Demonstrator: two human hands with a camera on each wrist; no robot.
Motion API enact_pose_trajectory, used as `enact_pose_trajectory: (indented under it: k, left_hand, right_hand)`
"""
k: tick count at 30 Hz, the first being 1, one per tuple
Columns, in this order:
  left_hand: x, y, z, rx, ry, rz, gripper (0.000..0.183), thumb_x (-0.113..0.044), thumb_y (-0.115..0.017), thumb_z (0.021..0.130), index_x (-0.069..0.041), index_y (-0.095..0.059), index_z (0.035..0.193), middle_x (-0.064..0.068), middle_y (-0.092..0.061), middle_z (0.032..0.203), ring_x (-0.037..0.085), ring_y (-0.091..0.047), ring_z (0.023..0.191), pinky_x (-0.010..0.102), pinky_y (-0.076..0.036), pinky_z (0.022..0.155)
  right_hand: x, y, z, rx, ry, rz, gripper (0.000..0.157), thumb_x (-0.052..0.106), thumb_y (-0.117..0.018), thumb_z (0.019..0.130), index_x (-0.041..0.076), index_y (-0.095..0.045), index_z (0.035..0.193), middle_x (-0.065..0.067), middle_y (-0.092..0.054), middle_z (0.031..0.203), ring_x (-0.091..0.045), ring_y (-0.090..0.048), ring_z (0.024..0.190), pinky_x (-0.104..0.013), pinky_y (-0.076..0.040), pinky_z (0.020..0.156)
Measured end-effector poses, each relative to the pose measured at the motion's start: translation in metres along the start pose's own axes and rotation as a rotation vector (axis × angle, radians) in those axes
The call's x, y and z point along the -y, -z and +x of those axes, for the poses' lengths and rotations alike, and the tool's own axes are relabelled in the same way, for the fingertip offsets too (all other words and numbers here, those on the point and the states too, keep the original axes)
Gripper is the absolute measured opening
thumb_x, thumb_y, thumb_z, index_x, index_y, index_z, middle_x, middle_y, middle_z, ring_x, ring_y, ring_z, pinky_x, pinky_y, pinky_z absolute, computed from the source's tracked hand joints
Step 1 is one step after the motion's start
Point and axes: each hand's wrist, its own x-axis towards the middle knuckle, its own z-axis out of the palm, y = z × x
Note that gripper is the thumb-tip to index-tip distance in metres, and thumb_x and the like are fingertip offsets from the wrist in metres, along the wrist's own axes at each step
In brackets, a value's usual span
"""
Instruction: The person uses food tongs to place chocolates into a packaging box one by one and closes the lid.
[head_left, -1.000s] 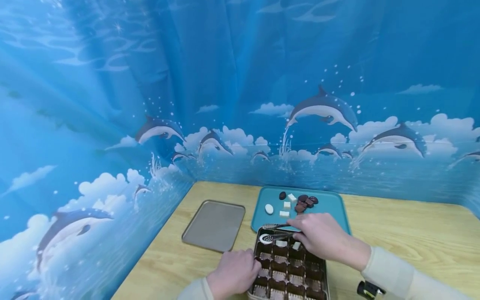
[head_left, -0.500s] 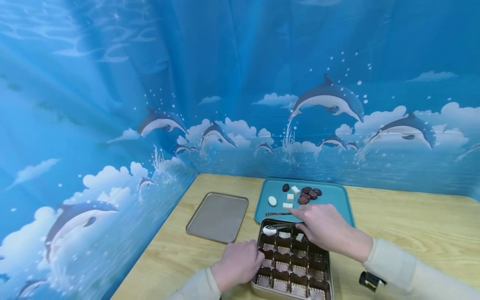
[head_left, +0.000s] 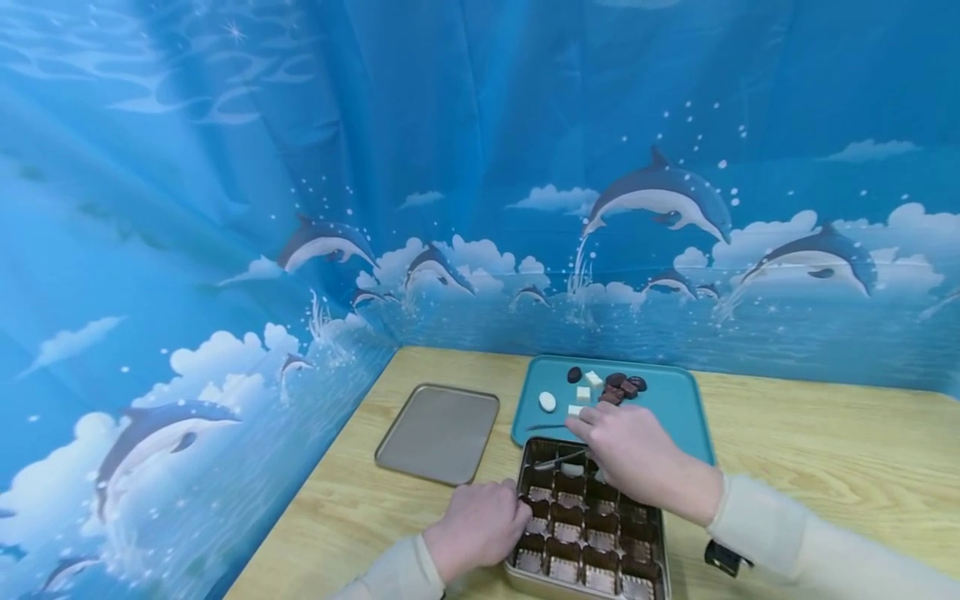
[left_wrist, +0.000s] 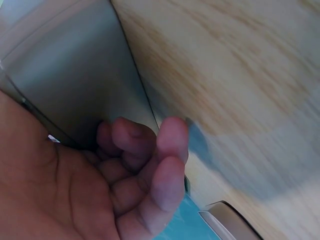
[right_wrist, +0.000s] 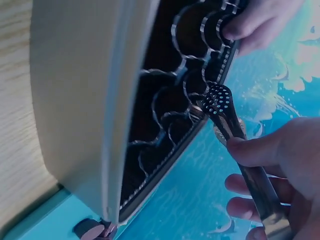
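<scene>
My right hand [head_left: 633,454] holds metal tongs [right_wrist: 255,172] with a perforated, spoon-like end, thumb on one side and fingers on the other. In the head view their two arms are spread, one over the back left compartment of a square tin [head_left: 585,590], the other over the teal tray. A brown divided insert [head_left: 568,529] fills the tin. A white block [head_left: 572,470] lies in a back-row compartment, with another white piece [head_left: 600,476] partly hidden by my right hand. My left hand [head_left: 483,521] grips the tin's left wall at the rim, fingers [left_wrist: 172,137] curled along its outside.
Behind the tin, the teal tray [head_left: 675,408] bears dark chocolates [head_left: 630,386], white blocks [head_left: 583,392] and a white egg-shaped piece [head_left: 547,402]. A flat grey-brown lid-like tray [head_left: 438,433] lies left of the tin. A dolphin-print curtain [head_left: 450,167] borders the wooden table [head_left: 787,433].
The tongs, closer together around a white oval piece a second ago, now spread wider and have turned edge-on. That oval no longer shows in the back left compartment. My left hand stays on the tin.
</scene>
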Motion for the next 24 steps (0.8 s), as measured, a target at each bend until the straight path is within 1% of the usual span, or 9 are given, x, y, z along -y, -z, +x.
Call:
enact_pose_trajectory:
  k: [3,6,9,13,16,19,22,24]
  left_hand:
    - [0.0,-0.001,0.0,0.002,-0.005,0.004,0.038,-0.039,-0.046,0.101,-0.013,-0.057,0.076,0.001,-0.054,0.064,0.019,-0.057,0.056,0.035,-0.046,0.051]
    - [0.0,-0.001,0.0,0.008,-0.003,-0.002,0.038,-0.039,-0.045,0.101,-0.014,-0.056,0.075,0.0,-0.053,0.063,0.018,-0.056,0.056,0.035,-0.046,0.051]
    - [0.0,0.0,-0.001,0.015,-0.002,-0.008,0.038,-0.039,-0.045,0.101,-0.014,-0.056,0.075,-0.001,-0.052,0.063,0.017,-0.055,0.055,0.035,-0.046,0.052]
    - [0.0,-0.001,-0.001,0.026,-0.005,-0.016,0.038,-0.039,-0.044,0.102,-0.014,-0.058,0.077,-0.001,-0.052,0.064,0.016,-0.053,0.055,0.033,-0.045,0.051]
    - [0.0,-0.001,-0.002,0.033,-0.006,-0.026,0.038,-0.039,-0.044,0.102,-0.013,-0.059,0.078,-0.002,-0.051,0.064,0.015,-0.052,0.054,0.032,-0.044,0.05]
    - [0.0,-0.001,-0.002,0.031,-0.007,-0.036,0.038,-0.038,-0.044,0.103,-0.014,-0.058,0.077,-0.003,-0.05,0.063,0.014,-0.049,0.053,0.031,-0.042,0.05]
    - [0.0,-0.001,-0.002,0.022,-0.007,-0.034,0.038,-0.038,-0.044,0.102,-0.014,-0.057,0.076,-0.003,-0.049,0.063,0.014,-0.049,0.052,0.03,-0.041,0.049]
    - [0.0,0.0,-0.002,0.019,-0.007,-0.033,0.038,-0.038,-0.044,0.102,-0.014,-0.057,0.076,-0.003,-0.049,0.062,0.013,-0.048,0.052,0.03,-0.041,0.048]
  right_hand:
    - [-0.004,0.005,-0.001,0.048,-0.055,0.018,0.047,0.015,-0.088,0.073,0.012,-0.072,0.117,-0.003,-0.074,0.098,-0.016,-0.066,0.072,-0.03,-0.055,0.055]
    - [-0.012,0.008,-0.003,0.078,-0.111,0.025,0.051,0.019,-0.088,0.074,0.012,-0.07,0.122,-0.003,-0.074,0.102,-0.015,-0.065,0.071,-0.028,-0.053,0.053]
    - [-0.019,0.009,-0.005,0.102,-0.166,0.053,0.05,0.019,-0.086,0.077,0.012,-0.07,0.124,-0.002,-0.073,0.1,-0.012,-0.062,0.068,-0.023,-0.046,0.048]
    - [-0.028,0.005,-0.01,0.131,-0.246,0.131,0.047,0.019,-0.084,0.08,0.012,-0.07,0.125,-0.001,-0.073,0.1,-0.008,-0.06,0.068,-0.018,-0.037,0.044]
    - [-0.035,0.003,-0.012,0.146,-0.304,0.187,0.046,0.021,-0.082,0.083,0.012,-0.069,0.127,-0.001,-0.074,0.101,-0.005,-0.058,0.065,-0.019,-0.034,0.042]
    - [-0.042,0.0,-0.014,0.162,-0.351,0.212,0.045,0.02,-0.079,0.086,0.01,-0.068,0.128,-0.003,-0.074,0.1,-0.002,-0.057,0.063,-0.021,-0.033,0.041]
    - [-0.049,-0.004,-0.016,0.179,-0.381,0.224,0.045,0.018,-0.077,0.087,0.008,-0.067,0.13,-0.006,-0.075,0.102,0.001,-0.054,0.059,-0.022,-0.032,0.041]
    - [-0.053,-0.007,-0.018,0.188,-0.39,0.227,0.044,0.017,-0.076,0.088,0.007,-0.067,0.13,-0.006,-0.075,0.102,0.001,-0.049,0.054,-0.023,-0.03,0.041]
